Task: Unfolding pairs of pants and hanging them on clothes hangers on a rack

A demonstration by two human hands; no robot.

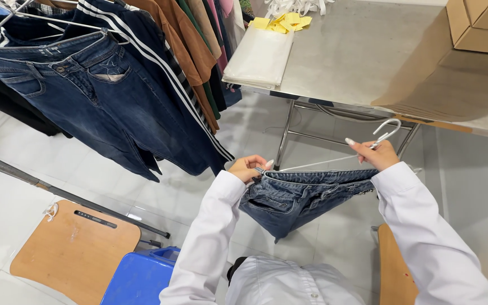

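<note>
Head camera looks down past white sleeves at a tiled floor, and at far left a pair of dark blue jeans [80, 90] hangs on a rail beside a navy garment with white stripes [142, 68] and a row of brown, green and pink clothes [193, 45]. Below them a slanted metal bar [57, 189] crosses the floor, with a wooden chair seat [74, 248] and a blue plastic stool [139, 277] near the bottom edge. Next comes the left hand [248, 168], its fingers pinched shut on the waistband corner of a folded pair of blue jeans [297, 197] where the clip of a white wire hanger [334, 161] meets the cloth. These jeans hang in the air between the two hands, in front of the person's chest and above the floor, the waistband stretched nearly level and the legs drooping to a point below. Further right, the right hand [377, 153] is closed around the hanger just under its hook, which rises above the fingers. Behind the hands stands a steel table [368, 51] carrying a flat white bag [258, 56], yellow paper slips [283, 22] and, at far right, cardboard boxes [481, 25]. Another wooden seat edge [393, 271] shows under the right sleeve.
</note>
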